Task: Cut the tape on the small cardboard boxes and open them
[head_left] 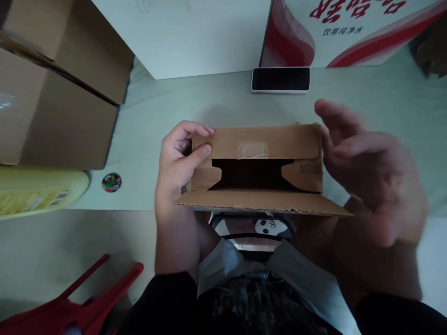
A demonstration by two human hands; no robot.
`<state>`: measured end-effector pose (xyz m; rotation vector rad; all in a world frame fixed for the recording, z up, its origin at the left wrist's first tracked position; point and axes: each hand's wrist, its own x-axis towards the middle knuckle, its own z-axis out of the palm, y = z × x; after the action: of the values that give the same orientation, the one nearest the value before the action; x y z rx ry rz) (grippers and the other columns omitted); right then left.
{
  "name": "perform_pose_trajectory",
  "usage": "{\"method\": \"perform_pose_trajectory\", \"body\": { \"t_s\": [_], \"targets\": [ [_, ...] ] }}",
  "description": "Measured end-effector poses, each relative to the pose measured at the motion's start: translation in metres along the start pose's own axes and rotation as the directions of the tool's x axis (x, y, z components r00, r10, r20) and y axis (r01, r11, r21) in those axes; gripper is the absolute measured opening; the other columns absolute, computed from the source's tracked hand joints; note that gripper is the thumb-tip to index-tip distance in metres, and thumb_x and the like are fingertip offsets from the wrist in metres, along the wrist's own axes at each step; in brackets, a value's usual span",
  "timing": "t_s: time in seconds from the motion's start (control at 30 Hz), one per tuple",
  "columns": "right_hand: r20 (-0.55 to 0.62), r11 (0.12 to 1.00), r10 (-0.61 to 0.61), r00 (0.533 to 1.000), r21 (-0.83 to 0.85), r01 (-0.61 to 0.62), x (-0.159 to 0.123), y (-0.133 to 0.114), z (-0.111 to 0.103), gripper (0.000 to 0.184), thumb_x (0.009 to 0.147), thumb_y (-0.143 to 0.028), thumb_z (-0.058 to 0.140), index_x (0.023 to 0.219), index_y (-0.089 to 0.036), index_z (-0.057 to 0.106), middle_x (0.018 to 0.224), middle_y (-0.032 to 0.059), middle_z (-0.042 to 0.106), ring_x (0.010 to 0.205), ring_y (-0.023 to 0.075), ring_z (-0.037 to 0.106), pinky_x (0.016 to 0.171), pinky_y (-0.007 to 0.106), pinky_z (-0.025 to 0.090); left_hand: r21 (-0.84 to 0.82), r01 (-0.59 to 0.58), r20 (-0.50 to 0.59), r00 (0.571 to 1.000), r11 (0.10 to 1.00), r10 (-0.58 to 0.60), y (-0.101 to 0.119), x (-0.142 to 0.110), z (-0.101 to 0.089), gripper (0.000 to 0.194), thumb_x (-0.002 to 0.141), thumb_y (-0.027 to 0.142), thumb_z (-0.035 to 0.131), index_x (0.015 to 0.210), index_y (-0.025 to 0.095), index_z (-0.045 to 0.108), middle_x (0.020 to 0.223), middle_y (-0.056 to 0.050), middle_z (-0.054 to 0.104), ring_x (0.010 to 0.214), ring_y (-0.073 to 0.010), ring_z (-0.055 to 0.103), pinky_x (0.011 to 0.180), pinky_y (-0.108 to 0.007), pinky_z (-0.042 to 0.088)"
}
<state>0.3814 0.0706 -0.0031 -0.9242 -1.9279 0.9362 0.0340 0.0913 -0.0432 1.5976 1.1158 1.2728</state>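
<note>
A small brown cardboard box (265, 142) is in front of me, with one long flap folded in and a piece of clear tape on it. Its near flap (261, 200) hangs open towards me, and the inside looks dark. My left hand (183, 158) grips the box's left end, thumb on the top side and fingers behind. At the right end, my right hand (373, 172) is blurred by motion, its fingers spread apart beside the box. Whether it touches the box's side I cannot tell.
Behind the box lies a dark-screened phone (281, 80) on the pale green cloth (223, 100). White and red cartons (209, 37) stand at the back. Large cardboard boxes (70, 111), a yellow container (42, 190) and a round colourful disc (111, 182) are at left. A red stool (84, 307) stands below.
</note>
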Motion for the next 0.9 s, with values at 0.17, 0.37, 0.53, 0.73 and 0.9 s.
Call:
{"method": "perform_pose_trajectory", "body": {
  "t_s": [0.17, 0.37, 0.53, 0.73, 0.9],
  "targets": [
    [0.171, 0.988, -0.081, 0.982, -0.116, 0.101, 0.007, -0.021, 0.005, 0.051, 0.082, -0.045, 0.09, 0.13, -0.041, 0.072, 0.16, 0.001, 0.06, 0.162, 0.0358, 0.043, 0.14, 0.062, 0.026, -0.04, -0.024, -0.016, 1.0, 0.999, 0.024, -0.002, 0.002, 0.006, 0.029, 0.085, 0.051, 0.086, 0.097, 0.029, 0.073, 0.105, -0.004, 0.077, 0.108, -0.026, 0.073, 0.103, -0.046, 0.056],
    [-0.184, 0.98, 0.046, 0.982, -0.183, -0.081, 0.011, 0.004, 0.026, 0.04, 0.087, -0.039, 0.084, 0.125, -0.035, 0.074, 0.152, 0.0075, 0.062, 0.149, 0.0393, 0.056, 0.127, 0.066, 0.045, -0.173, -0.003, -0.034, 0.999, 0.985, -0.003, -0.003, 0.0, 0.005, 0.043, 0.095, 0.073, 0.062, 0.095, 0.033, 0.075, 0.105, -0.006, 0.076, 0.11, -0.0308, 0.071, 0.102, -0.049, 0.056],
    [-0.185, 0.967, 0.109, 0.977, -0.207, -0.147, 0.011, 0.012, 0.029, 0.031, 0.086, -0.037, 0.083, 0.117, -0.034, 0.077, 0.154, 0.0066, 0.062, 0.148, 0.0395, 0.057, 0.123, 0.065, 0.049, 0.125, -0.077, 0.244, 0.969, 0.989, 0.045, 0.017, -0.003, -0.006, 0.055, 0.082, 0.079, 0.074, 0.113, 0.033, 0.08, 0.134, -0.009, 0.067, 0.133, -0.0371, 0.062, 0.118, -0.056, 0.051],
    [-0.206, 0.973, 0.113, 0.972, -0.176, -0.15, 0.014, 0.011, 0.031, 0.017, 0.089, -0.037, 0.08, 0.106, -0.034, 0.078, 0.153, 0.005, 0.064, 0.146, 0.0385, 0.06, 0.124, 0.067, 0.048, 0.447, -0.051, 0.346, 0.931, 0.893, -0.12, 0.045, -0.015, -0.001, 0.074, 0.07, 0.061, 0.093, 0.135, 0.033, 0.071, 0.164, -0.01, 0.043, 0.16, -0.0465, 0.034, 0.128, -0.065, 0.04],
    [-0.205, 0.972, 0.111, 0.973, -0.182, -0.149, 0.015, 0.01, 0.032, 0.017, 0.089, -0.041, 0.08, 0.104, -0.032, 0.078, 0.152, 0.0048, 0.065, 0.145, 0.0386, 0.061, 0.125, 0.068, 0.046, 0.577, -0.078, 0.293, 0.949, 0.813, -0.116, 0.052, -0.031, 0.009, 0.095, 0.059, 0.051, 0.102, 0.145, 0.04, 0.063, 0.175, -0.007, 0.033, 0.166, -0.0533, 0.02, 0.134, -0.076, 0.022]
  ]
}}
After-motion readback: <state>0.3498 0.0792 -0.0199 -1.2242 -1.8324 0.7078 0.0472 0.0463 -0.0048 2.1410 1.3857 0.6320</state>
